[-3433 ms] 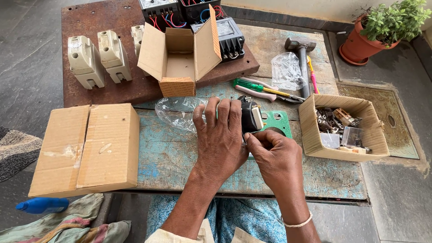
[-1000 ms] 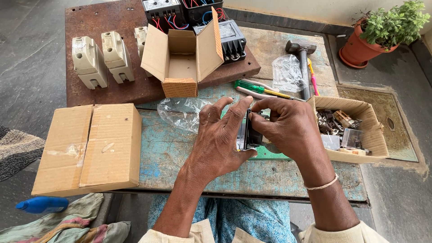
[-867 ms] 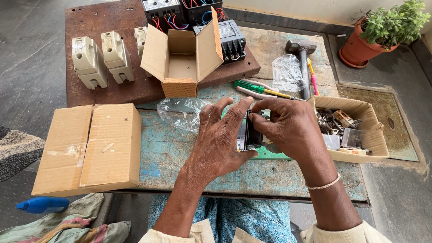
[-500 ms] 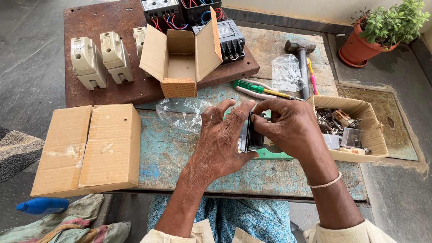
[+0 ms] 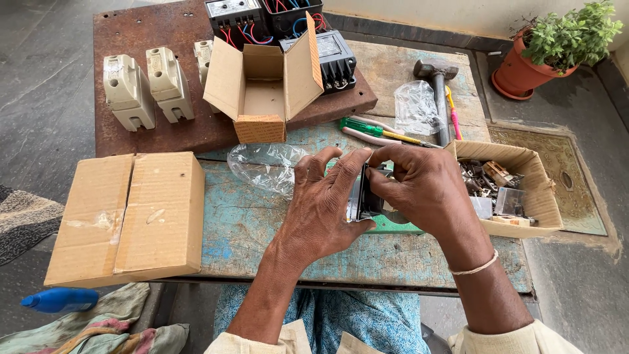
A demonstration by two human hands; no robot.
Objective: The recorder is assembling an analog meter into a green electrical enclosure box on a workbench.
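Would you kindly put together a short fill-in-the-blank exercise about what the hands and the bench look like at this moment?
1. The left hand and the right hand together hold a small ____ device.
2. The open small cardboard box stands on a rusty ____ plate.
3. The screwdriver beside the hammer has a ____ handle.
4. The potted plant stands on the floor at the person's far ____.

Missing words: black; metal; green; right
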